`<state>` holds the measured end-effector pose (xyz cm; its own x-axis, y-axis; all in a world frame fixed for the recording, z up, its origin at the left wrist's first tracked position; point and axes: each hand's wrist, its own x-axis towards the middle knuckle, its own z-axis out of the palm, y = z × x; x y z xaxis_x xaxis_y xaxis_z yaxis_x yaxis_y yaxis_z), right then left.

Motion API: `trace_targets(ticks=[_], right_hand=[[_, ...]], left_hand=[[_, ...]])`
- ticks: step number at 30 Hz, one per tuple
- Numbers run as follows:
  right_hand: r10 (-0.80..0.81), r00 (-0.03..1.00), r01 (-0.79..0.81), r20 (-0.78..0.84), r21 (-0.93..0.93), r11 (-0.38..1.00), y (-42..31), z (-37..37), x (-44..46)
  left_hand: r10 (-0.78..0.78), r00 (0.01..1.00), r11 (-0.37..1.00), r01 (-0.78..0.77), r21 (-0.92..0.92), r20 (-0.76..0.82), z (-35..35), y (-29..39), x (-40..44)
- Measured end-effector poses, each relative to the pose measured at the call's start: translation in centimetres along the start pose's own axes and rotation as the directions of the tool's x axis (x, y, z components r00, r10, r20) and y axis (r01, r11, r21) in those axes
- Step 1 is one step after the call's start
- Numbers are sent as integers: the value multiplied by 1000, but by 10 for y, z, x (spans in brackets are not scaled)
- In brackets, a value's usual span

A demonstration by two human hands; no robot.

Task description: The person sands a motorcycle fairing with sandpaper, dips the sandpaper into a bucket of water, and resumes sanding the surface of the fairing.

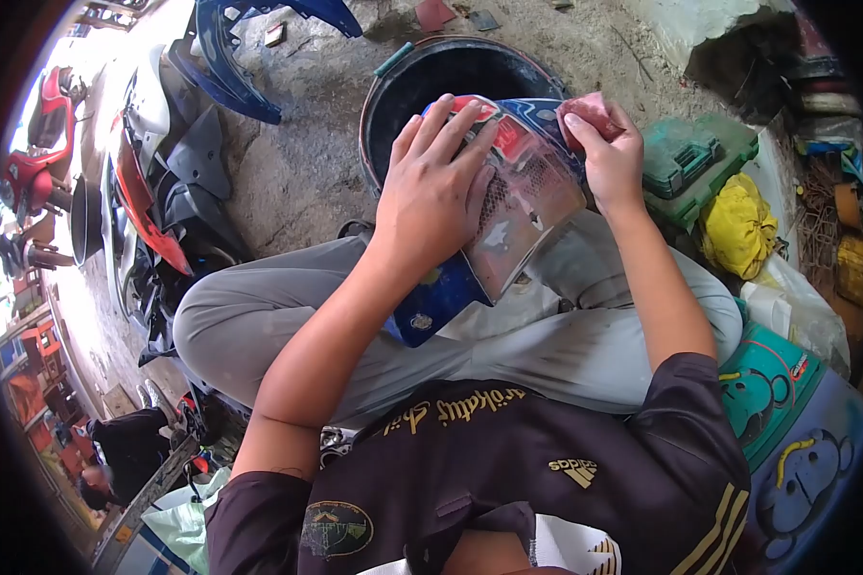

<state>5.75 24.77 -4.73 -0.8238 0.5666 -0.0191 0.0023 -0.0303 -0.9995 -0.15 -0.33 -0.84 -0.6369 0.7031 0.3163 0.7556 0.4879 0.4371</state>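
Observation:
A motorcycle body panel (537, 196) with blue, red and worn grey patches and a mesh pattern lies across my lap, its far end over a black bucket (379, 115). My left hand (436, 192) rests flat on the panel's left side with the fingers spread. At the panel's far right edge, my right hand (612, 158) pinches a folded piece of reddish sandpaper (590, 113) between thumb and fingers. The sandpaper touches or nearly touches the blue edge; its underside is hidden.
Right of me are a green tool case (695, 163), a yellow bundled bag (740, 228) and a teal box (772, 388). Blue panels (225, 62) and several other fairings (177, 182) lie at left. A person in dark clothing (129, 450) is at lower left.

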Motion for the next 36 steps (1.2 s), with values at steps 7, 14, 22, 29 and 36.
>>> trace_targets(ticks=[7,14,22,29,36], right_hand=[[287,939,-343,188,485,804,4,-25,10],[271,946,-321,178,406,856,5,-22,6],[134,989,-144,57,228,963,-9,-12,-4],[-23,1000,23,-9,4,1000,-8,-26,0],[18,999,-8,35,-262,965,26,-26,6]], left_hand=[[21,1000,999,-21,-27,-7,-3,-6,1],[-403,915,884,390,-258,3,-16,2,-12],[-429,885,818,466,-337,182,-19,5,-20],[-363,931,881,330,-338,-38,-75,-1,-14],[-424,856,905,394,-159,-296,-88,-13,-3]])
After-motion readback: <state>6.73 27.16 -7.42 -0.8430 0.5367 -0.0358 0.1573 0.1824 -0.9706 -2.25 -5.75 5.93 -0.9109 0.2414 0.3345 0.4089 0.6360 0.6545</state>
